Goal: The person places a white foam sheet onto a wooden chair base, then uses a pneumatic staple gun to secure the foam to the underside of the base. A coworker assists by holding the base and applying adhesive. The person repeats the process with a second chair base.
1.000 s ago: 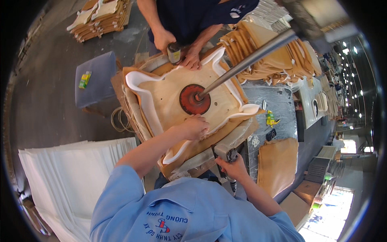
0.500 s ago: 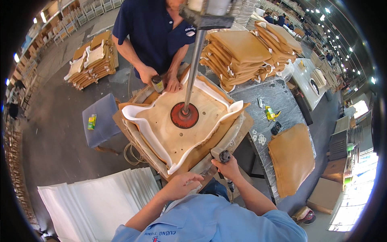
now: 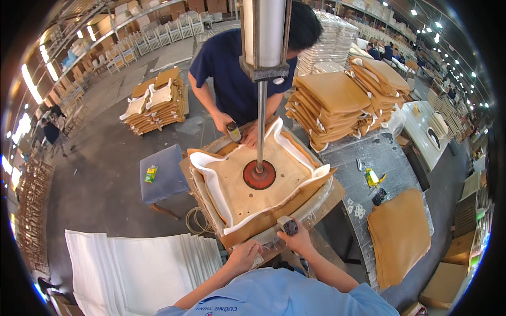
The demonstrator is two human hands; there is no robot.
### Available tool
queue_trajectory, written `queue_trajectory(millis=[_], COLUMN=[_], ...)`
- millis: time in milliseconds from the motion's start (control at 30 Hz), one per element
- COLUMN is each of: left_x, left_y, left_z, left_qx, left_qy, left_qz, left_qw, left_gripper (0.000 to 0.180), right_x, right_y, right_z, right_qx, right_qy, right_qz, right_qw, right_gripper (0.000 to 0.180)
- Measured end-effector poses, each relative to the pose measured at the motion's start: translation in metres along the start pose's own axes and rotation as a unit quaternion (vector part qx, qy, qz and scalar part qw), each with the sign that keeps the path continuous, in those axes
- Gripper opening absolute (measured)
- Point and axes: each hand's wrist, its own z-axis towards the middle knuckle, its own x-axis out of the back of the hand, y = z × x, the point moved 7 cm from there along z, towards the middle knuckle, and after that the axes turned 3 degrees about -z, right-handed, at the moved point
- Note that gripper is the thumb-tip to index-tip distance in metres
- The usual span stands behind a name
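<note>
My right hand point(image 3: 299, 241) grips a pneumatic staple gun point(image 3: 288, 225) at the near right edge of a seat panel. My left hand point(image 3: 244, 257) is closed just in front of the near corner, its fingertips pressed together; what they hold, if anything, is too small to make out. The plywood seat panel point(image 3: 232, 192) lies underside up, with white padding point(image 3: 212, 181) and a brown cover point(image 3: 258, 224) standing up round its edges. A red round press foot point(image 3: 259, 175) on a metal rod bears down on its middle. Across from me a co-worker holds another staple gun point(image 3: 233, 131) at the far edge.
White sheets point(image 3: 147, 266) are stacked at left, near a blue padded stool point(image 3: 163, 176) with a small box on it. At right, a table point(image 3: 363, 158) bears brown covers point(image 3: 400, 237) and small items. Covered seats point(image 3: 327, 102) are piled behind; an air hose point(image 3: 197, 221) lies coiled below.
My left hand has gone from spread fingers to closed. The view has shifted, so the scene sits further right and lower. The co-worker leans in with head lowered. My right hand still holds the staple gun.
</note>
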Motion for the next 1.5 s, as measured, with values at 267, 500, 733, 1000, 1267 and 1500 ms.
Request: queue_trajectory(millis=[267, 500, 733, 1000, 1267, 1500], left_x=[-0.017, -0.035, -0.043, -0.05, -0.05, -0.04], left_y=[-0.017, -0.028, -0.031, -0.027, -0.029, -0.026], left_z=[0.009, 0.008, 0.003, 0.003, -0.001, -0.01], left_qx=[-0.019, -0.055, -0.046, -0.044, -0.052, 0.002], left_qy=[0.013, 0.028, 0.054, 0.095, 0.076, 0.079], left_qz=[0.156, 0.198, 0.219, 0.216, 0.138, 0.068], left_qw=[0.988, 0.978, 0.973, 0.971, 0.986, 0.995], left_gripper=[0.034, 0.041, 0.036, 0.031, 0.029, 0.027], right_x=[0.005, 0.012, 0.012, 0.011, 0.006, 0.0], right_y=[0.006, 0.002, 0.006, 0.012, 0.019, 0.018], right_z=[0.008, 0.008, 0.011, 0.015, 0.015, 0.015], right_qx=[0.015, -0.022, -0.037, -0.049, -0.086, -0.086], right_qy=[-0.037, -0.103, -0.13, -0.149, -0.149, -0.142], right_qz=[-0.01, 0.014, 0.01, 0.043, 0.082, 0.043], right_qw=[0.999, 0.994, 0.991, 0.987, 0.982, 0.985], right_gripper=[0.063, 0.074, 0.075, 0.066, 0.067, 0.07])
